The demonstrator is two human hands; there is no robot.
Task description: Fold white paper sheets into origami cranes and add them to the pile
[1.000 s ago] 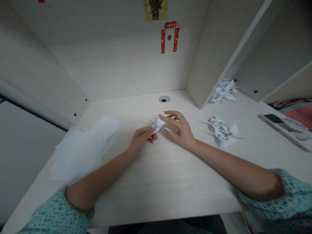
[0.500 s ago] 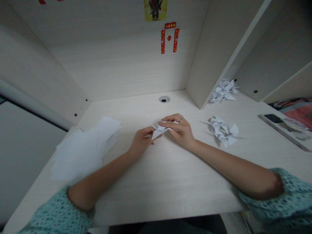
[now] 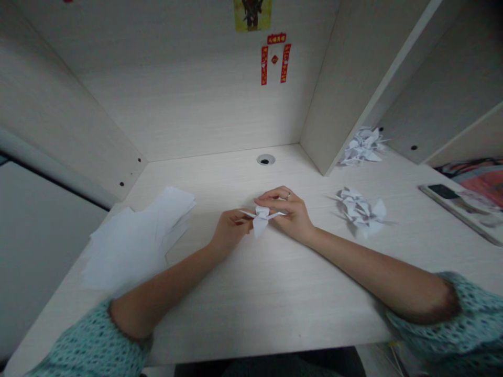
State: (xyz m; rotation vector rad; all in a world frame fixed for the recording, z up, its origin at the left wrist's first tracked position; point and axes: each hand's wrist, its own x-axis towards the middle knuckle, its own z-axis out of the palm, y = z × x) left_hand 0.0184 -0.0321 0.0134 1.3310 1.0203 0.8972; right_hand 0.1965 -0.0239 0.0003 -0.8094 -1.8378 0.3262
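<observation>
A small white folded paper figure (image 3: 260, 219) with thin pointed tips is held just above the pale wooden desk (image 3: 267, 293) at its middle. My left hand (image 3: 230, 230) pinches its left side with closed fingers. My right hand (image 3: 288, 212), a ring on one finger, grips its right side with curled fingers. Both forearms rest on the desk, in teal knitted sleeves.
A stack of white paper sheets (image 3: 133, 241) lies at the left. A pile of folded white paper figures (image 3: 361, 210) sits to the right, another pile (image 3: 362, 146) in the side compartment. A phone on a book (image 3: 461, 204) is far right. A cable hole (image 3: 266, 159) is at the back.
The paper figure has been turned and spread out, its pointed tips now sticking out sideways. Both hands have drawn a little closer to me and lower.
</observation>
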